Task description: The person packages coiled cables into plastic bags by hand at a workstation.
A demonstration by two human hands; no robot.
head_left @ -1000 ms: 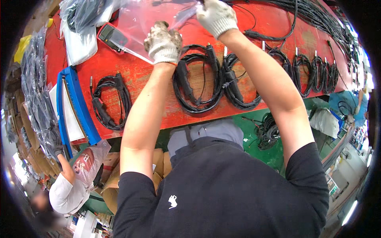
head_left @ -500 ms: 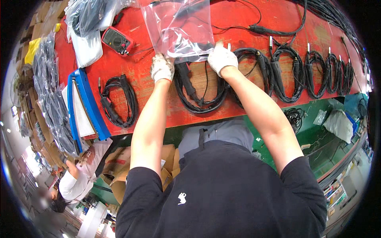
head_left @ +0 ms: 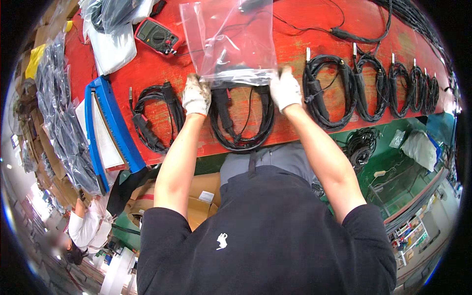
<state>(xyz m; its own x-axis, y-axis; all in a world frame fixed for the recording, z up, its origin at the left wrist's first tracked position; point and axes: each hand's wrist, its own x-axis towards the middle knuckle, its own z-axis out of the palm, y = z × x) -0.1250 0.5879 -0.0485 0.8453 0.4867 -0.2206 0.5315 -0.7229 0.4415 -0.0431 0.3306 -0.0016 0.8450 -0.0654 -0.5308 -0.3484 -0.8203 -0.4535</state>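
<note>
Clear bag (head_left: 236, 44) was held by outstretched left hand (head_left: 197, 97) and right hand (head_left: 286, 91), fingers (head_left: 192, 80) clamped on its near corners.

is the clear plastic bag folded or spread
Spread: the clear plastic bag extends broadly, its near edge between the left hand and right hand.

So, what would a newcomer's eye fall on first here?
Probably the clear plastic bag at top centre, held between the gloved left hand and gloved right hand, its near edge over the far side of a black cable coil. Next, the bright red table, with a row of black coils to the right, and the blue frame at its left end.
</note>
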